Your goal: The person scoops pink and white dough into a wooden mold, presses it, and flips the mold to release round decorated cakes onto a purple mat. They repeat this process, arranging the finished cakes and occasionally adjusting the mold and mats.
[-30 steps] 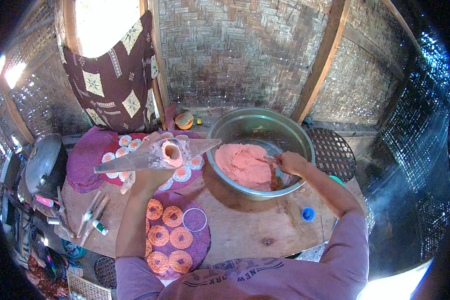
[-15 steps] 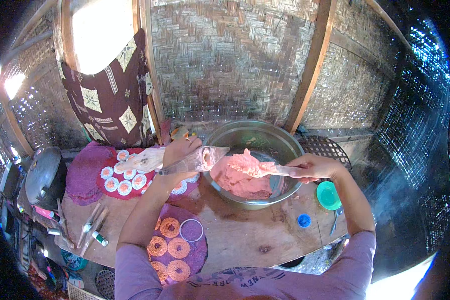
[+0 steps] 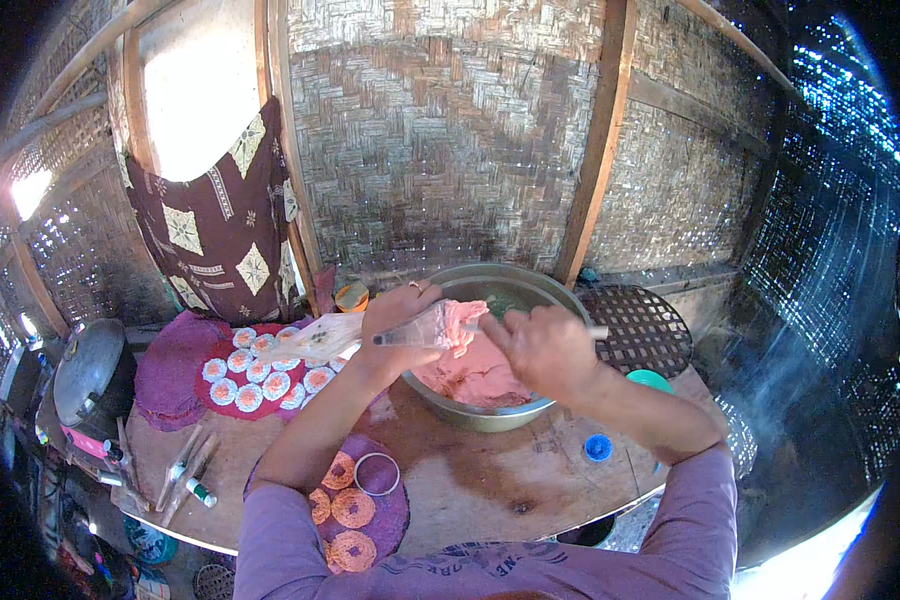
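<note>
Paste (image 3: 467, 315), soft pink stuff, sits at the mouth of a clear plastic bag (image 3: 420, 330) over the metal basin (image 3: 475, 422).
It looks sticky and weighty, better carried on the utensil (image 3: 598, 332) than pinched; the bag seems limp, best held near its mouth. The left hand (image 3: 395, 312) wraps its fingers around the bag; the right hand (image 3: 550, 350) clamps the utensil's handle.

dough (image 3: 472, 376) lies in basin (image 3: 485, 418) | basin sits on counter (image 3: 500, 485) | cup (image 3: 598, 447) front-right of basin | mat (image 3: 394, 512) front-left | pot (image 3: 88, 372) far left
</note>
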A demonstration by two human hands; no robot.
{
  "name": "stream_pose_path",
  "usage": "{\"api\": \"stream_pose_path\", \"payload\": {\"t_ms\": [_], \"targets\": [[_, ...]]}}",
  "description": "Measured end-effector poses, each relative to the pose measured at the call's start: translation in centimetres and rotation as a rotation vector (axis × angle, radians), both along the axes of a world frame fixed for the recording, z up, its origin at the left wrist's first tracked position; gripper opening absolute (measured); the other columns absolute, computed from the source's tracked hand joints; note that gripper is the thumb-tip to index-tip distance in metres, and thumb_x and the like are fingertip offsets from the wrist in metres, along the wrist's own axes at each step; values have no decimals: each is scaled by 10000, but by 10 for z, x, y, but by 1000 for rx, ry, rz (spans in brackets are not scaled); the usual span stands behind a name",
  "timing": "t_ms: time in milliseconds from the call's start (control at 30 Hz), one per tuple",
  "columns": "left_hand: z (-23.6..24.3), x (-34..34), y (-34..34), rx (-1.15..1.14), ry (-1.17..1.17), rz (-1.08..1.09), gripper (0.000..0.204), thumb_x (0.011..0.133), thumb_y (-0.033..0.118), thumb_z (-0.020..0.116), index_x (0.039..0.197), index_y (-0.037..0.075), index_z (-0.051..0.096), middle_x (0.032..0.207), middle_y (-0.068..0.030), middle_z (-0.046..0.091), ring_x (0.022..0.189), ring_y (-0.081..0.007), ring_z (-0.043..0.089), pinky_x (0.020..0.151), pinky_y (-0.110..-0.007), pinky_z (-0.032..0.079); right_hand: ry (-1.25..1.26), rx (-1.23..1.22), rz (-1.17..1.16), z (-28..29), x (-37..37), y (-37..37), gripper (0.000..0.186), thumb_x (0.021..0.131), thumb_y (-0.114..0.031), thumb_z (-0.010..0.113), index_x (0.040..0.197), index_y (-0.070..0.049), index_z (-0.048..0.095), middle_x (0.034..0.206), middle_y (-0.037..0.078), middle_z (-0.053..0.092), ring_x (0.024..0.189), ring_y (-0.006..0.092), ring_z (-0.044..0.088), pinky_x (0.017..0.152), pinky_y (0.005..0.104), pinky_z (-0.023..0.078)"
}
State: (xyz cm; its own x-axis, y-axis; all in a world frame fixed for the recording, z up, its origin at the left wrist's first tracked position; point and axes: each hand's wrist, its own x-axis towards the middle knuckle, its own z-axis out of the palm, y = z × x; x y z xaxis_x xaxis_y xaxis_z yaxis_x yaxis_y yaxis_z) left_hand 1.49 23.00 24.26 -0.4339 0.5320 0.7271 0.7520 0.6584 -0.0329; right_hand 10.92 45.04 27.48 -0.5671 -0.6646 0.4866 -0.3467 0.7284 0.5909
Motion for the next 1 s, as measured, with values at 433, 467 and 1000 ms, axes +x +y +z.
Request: {"api": "stream_pose_path", "payload": {"t_ms": [433,467,1000], "targets": [[-15,-30,-38,85,74,313,277,748,363,663,950,177,698,820,-45,664,822,-222,637,684,-335,517,-15,-328,41,26,3,17,267,866,-253,596,1093,-113,606,664,48,571,580,221,622,482,342,473],[-12,-29,-35,67,187,281,264,741,362,670,921,171,697,803,-45,659,806,-223,638,675,-331,518,-55,-237,26,28,2,15,273,861,-245,586,1100,-115,608,693,44,588,593,216,627,499,340,479],[-23,-3,-17,-123,-120,209,571,599,402,745,1052,111,553,868,-112,606,813,-305,613,697,-414,484,-263,-190,106,-12,-3,5,367,751,-126,601,1118,-119,601,741,49,631,642,232,656,528,362,500]]}}
